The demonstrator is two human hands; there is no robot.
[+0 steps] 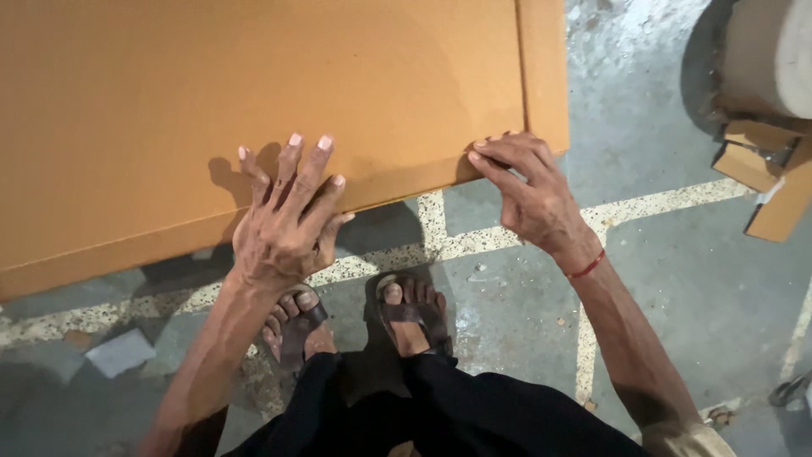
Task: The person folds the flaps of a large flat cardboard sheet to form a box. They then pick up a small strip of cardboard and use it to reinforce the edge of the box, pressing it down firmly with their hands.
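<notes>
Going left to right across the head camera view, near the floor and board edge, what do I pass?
Grey paper scrap on the floor → left hand spread flat on the orange flat board → right hand gripping the board's edge → brown cardboard pieces.

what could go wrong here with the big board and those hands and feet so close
The orange board has its near edge raised above the floor, right over feet in open sandals; if it slipped, the toes could be hit. The left hand lies flat on top and the right hand only curls its fingers over the edge, so the hold looks light and fingers might get pinched.
</notes>
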